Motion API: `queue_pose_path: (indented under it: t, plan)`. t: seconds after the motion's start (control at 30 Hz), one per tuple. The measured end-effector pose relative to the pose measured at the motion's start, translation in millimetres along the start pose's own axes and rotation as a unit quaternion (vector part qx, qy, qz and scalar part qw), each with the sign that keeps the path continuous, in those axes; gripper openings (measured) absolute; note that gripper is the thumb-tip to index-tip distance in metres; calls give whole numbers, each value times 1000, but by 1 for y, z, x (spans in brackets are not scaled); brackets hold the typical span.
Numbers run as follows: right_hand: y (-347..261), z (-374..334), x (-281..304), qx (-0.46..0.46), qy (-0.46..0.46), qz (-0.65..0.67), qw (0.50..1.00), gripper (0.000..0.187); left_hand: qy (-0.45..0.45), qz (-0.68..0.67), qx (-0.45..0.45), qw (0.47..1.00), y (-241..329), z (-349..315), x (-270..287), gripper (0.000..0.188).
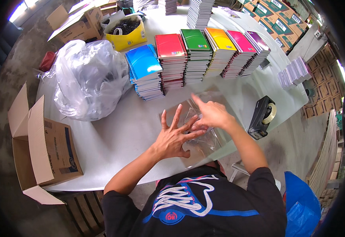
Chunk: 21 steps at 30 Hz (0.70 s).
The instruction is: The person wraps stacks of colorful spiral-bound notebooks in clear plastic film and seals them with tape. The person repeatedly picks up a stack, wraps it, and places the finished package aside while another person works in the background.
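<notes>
Thin clear plastic sheets lie flat on the white table in front of me, with creases and glare under my hands. My left hand rests over them, its fingers spread wide and its thumb out to the side. Close against its fingertips is my right hand, the index finger stretched toward the far side and the other fingers partly bent. Both hands press on the plastic; what lies beneath the fingers is hidden. Beyond them stand stacks of spiral notebooks: blue, red, green, yellow, pink and purple.
A black tape dispenser stands to the right. On the left are a bulging clear plastic bag and an open cardboard box. A yellow container and white notebook stacks sit farther back on the table.
</notes>
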State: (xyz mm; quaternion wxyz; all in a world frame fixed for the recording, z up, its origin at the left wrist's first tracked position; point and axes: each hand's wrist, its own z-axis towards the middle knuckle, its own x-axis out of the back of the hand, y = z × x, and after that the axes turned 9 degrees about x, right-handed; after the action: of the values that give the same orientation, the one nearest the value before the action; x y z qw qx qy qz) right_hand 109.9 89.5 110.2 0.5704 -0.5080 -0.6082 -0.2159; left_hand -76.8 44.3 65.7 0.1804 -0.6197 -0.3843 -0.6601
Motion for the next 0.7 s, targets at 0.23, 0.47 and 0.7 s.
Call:
queue_pose_path:
  t: [0.23, 0.47, 0.7]
  plan:
    - [75, -40, 17, 125, 18, 134, 983, 75, 229, -28, 1, 973, 5, 4, -50, 67]
    - [74, -43, -85, 183, 155, 580, 778, 26, 420, -313, 134, 841, 43, 29, -61, 24]
    - [62, -32, -79, 110, 143, 675, 716, 36, 362, -420, 220, 803, 46, 19, -51, 42]
